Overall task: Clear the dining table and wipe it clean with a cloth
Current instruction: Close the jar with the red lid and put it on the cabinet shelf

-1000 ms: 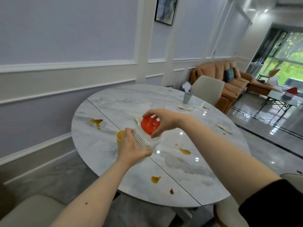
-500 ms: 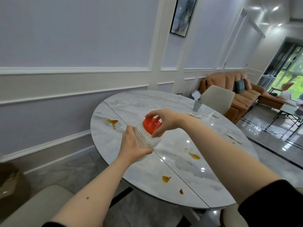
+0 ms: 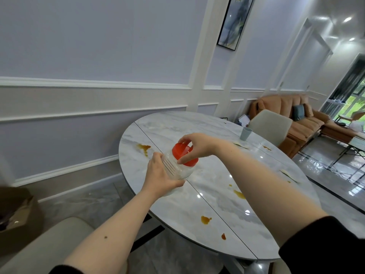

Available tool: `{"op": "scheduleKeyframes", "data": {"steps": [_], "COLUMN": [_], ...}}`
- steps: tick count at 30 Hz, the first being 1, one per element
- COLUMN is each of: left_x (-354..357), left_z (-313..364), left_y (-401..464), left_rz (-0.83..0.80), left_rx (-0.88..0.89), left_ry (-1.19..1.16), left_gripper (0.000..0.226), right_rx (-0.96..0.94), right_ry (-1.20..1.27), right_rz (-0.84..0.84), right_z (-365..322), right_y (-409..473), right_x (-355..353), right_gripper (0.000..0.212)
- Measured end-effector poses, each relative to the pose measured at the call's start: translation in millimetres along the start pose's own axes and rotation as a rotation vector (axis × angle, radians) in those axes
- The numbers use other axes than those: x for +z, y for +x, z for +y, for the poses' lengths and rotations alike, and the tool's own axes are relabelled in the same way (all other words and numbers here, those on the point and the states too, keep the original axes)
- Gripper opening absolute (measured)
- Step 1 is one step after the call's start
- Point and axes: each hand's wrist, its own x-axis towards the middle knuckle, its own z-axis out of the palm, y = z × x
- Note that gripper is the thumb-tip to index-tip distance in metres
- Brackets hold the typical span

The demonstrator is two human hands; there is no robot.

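The clear jar (image 3: 174, 171) is gripped by the left hand (image 3: 160, 175), tilted toward one o'clock, so its red lid (image 3: 182, 154) can be turned by right hand (image 3: 197, 146) fingers clamped around it.

Pale lilac walls (image 3: 98, 36) with white panel trim, and a framed picture (image 3: 235, 20) hung up high. Glossy grey marble floor (image 3: 335, 175) bouncing back the ceiling spotlights (image 3: 347, 19). Tan leather sofa (image 3: 308, 119) along the far wall with a blue cushion (image 3: 298, 112) on it, and a cream chair (image 3: 270, 126) in front. Big window (image 3: 357, 103) on the right, all green outside.
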Motion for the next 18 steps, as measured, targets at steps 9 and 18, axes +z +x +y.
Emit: {"op": "scheduleKeyframes", "data": {"steps": [9, 18], "left_x": [-25.4, -58.6], "left_z": [-8.0, -3.3], "left_y": [3.2, 4.2], "left_rz": [0.011, 0.138], "left_rx": [-0.06, -0.081], "left_ry": [-0.056, -0.115], "left_gripper": [0.092, 0.079], "right_rx": [-0.035, -0.253], "right_ry": [0.133, 0.388], "right_rz": [0.138, 0.308], "right_z": [-21.0, -45.6], "right_y": [9.0, 13.9], "right_x": [19.7, 42.5], "right_gripper": [0.073, 0.066]}}
